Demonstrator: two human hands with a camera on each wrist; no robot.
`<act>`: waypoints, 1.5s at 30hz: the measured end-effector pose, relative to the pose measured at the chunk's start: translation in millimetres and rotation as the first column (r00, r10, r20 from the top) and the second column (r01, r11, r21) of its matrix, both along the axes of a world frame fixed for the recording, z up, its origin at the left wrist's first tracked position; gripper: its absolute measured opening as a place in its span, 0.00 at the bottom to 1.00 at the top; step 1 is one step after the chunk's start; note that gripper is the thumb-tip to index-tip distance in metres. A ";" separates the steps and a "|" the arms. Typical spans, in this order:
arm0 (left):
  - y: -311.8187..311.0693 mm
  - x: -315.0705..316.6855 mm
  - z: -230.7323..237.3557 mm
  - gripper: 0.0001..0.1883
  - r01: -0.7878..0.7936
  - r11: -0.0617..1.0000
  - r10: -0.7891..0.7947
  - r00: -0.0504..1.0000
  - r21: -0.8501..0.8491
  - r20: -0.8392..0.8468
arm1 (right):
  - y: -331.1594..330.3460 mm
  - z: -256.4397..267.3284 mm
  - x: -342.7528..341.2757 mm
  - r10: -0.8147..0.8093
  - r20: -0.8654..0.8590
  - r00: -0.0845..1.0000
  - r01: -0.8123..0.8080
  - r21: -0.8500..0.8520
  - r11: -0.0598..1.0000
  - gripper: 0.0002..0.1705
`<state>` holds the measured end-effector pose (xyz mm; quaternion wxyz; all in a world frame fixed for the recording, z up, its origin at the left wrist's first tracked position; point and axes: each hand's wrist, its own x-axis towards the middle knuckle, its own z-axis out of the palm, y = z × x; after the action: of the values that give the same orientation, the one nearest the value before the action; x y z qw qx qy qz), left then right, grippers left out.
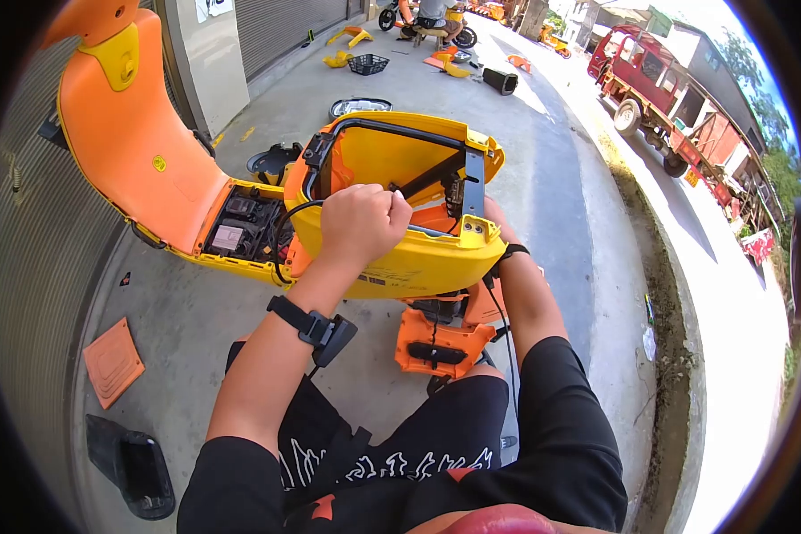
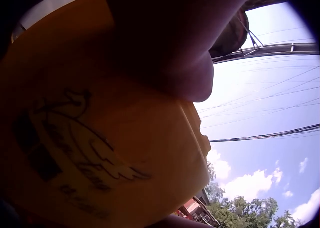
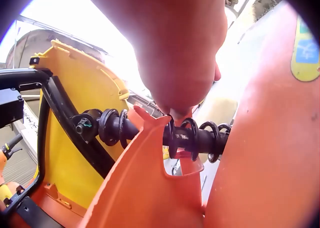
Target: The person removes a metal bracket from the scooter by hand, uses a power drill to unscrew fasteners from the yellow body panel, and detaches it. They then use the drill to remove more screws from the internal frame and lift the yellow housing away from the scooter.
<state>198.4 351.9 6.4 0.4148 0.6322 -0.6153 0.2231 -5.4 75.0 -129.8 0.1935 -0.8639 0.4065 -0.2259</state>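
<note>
A scooter's yellow body shell (image 1: pixel 400 274), lined with a black frame tube (image 1: pixel 400 130), stands before the person. Curled over its near rim, the left hand (image 1: pixel 361 222) grips the edge; in the left wrist view that hand (image 2: pixel 185 58) is dark above the shell's printed side (image 2: pixel 100 138). The right hand (image 1: pixel 497 219) is mostly hidden beyond the shell's right end. In the right wrist view, this hand (image 3: pixel 177 58) reaches down to a black coil-spring shock absorber (image 3: pixel 192 139) beside a notched orange panel (image 3: pixel 145 183); its fingertips are hidden.
The orange seat (image 1: pixel 142 151) stands raised at left over an open compartment (image 1: pixel 245 222). An orange plate (image 1: pixel 113 362) and a black part (image 1: pixel 132 467) lie on the floor. A basket (image 1: pixel 368 64) and loose panels lie farther off. A red truck (image 1: pixel 650 80) stands at right.
</note>
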 end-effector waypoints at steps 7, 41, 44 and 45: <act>1.8 -0.2 -0.1 0.18 0.008 1.000 -0.008 1.000 -0.014 0.000 | -17.1 -9.8 -0.2 0.189 0.293 0.937 -0.232 0.118 0.966 0.17; -0.6 -0.3 -1.4 0.18 0.024 0.999 -0.022 0.999 -0.030 0.050 | -3.8 -1.9 2.1 -0.164 0.280 0.946 0.017 0.462 0.887 0.14; -0.9 -1.0 -3.1 0.18 0.007 1.000 -0.005 0.998 -0.028 0.069 | -8.0 -3.3 3.2 -0.044 0.085 0.995 0.036 0.086 0.996 0.12; -1.6 -0.4 -2.8 0.18 0.007 0.999 -0.003 0.996 -0.045 0.084 | -5.3 3.0 3.0 -0.081 -0.033 0.996 0.082 0.030 0.996 0.12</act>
<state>198.0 350.4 3.5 0.4034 0.6112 -0.6285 0.2621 -2.4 69.7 -126.8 0.1910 -0.8470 0.4479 -0.2135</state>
